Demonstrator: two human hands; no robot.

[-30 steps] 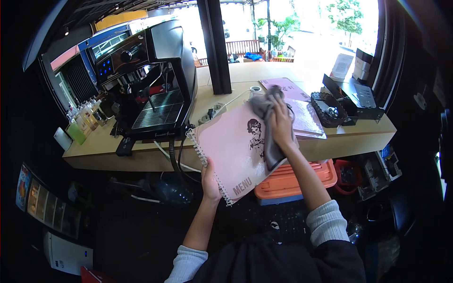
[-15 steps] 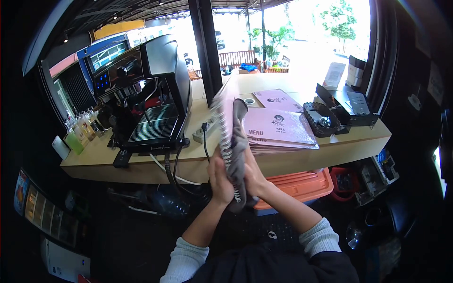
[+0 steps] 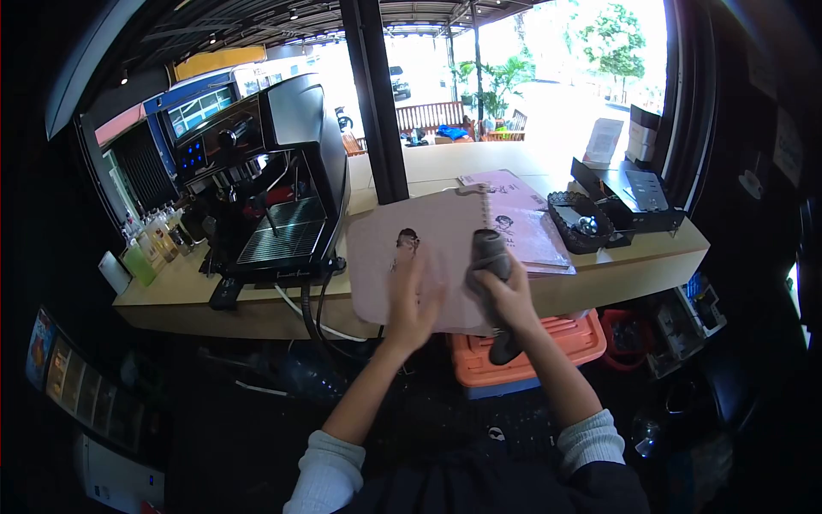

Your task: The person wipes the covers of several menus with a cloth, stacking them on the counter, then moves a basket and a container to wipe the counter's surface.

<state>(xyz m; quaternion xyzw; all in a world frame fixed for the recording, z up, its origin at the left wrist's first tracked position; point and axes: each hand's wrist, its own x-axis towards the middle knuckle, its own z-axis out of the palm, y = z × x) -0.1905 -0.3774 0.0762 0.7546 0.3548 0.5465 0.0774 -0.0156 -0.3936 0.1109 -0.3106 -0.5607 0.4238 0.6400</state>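
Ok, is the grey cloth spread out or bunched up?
Bunched up: the grey cloth is gathered into a narrow bundle in the right hand, near the menu's spiral-bound edge.

Espresso machine is standing on wooden counter, blue lights glowing on its front. Bottles are standing in group, left of machine. Black post is rising at right of machine. Black basket is holding shiny item, near black box. Below counter, orange-lidded bin is sitting near red container. Outside, wooden bench is standing near green plant.
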